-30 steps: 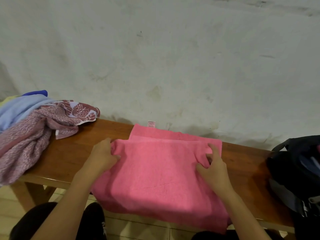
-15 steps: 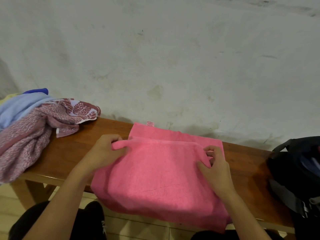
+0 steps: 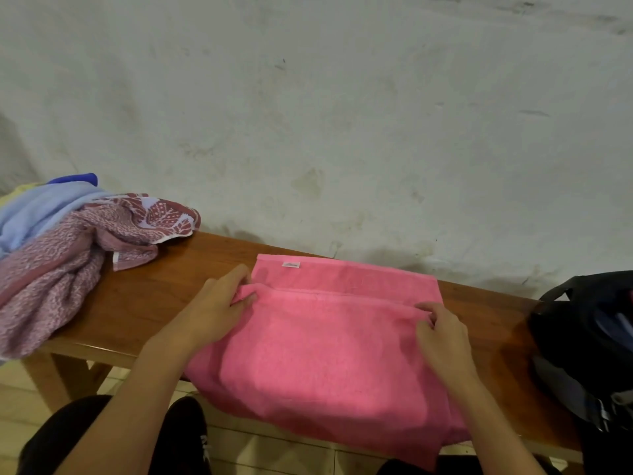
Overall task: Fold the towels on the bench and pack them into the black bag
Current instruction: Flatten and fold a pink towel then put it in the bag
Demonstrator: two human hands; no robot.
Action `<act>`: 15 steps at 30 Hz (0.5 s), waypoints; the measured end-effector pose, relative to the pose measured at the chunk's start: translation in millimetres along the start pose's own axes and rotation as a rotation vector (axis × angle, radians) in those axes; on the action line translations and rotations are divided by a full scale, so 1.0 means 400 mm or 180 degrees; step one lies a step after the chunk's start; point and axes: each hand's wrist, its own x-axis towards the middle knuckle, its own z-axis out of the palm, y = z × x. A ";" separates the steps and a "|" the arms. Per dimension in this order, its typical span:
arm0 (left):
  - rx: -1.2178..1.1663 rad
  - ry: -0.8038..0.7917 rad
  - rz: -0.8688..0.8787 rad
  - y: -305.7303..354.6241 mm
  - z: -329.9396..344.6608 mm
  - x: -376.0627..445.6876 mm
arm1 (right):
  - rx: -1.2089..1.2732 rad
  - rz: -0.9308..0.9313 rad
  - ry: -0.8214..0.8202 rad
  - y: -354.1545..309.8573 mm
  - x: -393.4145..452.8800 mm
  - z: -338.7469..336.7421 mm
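Looking down from the head view, the only view: a pink towel point(image 3: 318, 341) lies across the middle of a wooden bench point(image 3: 137, 303) that stands against a stained pale wall point(image 3: 342, 114). The towel is folded over on itself; its upper layer ends in a straight edge that runs left to right a little short of the far edge, so a strip of the lower layer shows beyond it, with a small white label point(image 3: 291, 265) near the far left corner. The near part of the towel hangs over the front edge of the bench.

Left hand point(image 3: 219, 303): at the left end of the upper edge, fingers curled, pinching the cloth at that corner. Right hand point(image 3: 442, 334): at the right end of the same edge, fingers bent, pinching the cloth there. Both forearms reach in from the bottom of the frame.

Left end of bench: a loose heap of unfolded towels — a maroon patterned towel point(image 3: 68, 262) on top and hanging over the front, a light blue towel point(image 3: 37, 214) behind it, a bit of dark blue cloth point(image 3: 73, 178) at the back. The heap is well apart from the pink towel.

Right end of bench: a black bag point(image 3: 589, 344), top open, near the pink towel but not touching it. Contents too dark to tell.

Below the bench: pale floor tiles point(image 3: 284, 450) and dark trousers point(image 3: 61, 437).
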 end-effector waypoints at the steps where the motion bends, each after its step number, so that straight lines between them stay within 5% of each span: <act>1: 0.0019 -0.0026 -0.0060 -0.001 -0.001 0.001 | -0.0082 -0.0052 -0.0077 -0.002 -0.005 0.000; 6: 0.0136 -0.0075 -0.0196 0.005 -0.002 0.000 | -0.0162 -0.0311 -0.0102 0.000 -0.013 0.005; 12: -0.0171 0.0337 0.0649 0.012 -0.004 0.002 | 0.0241 -0.0691 0.0070 0.000 -0.013 -0.001; 15: -0.0380 0.0125 0.0800 0.017 0.010 0.003 | 0.0524 -0.0738 0.0088 -0.004 -0.015 -0.001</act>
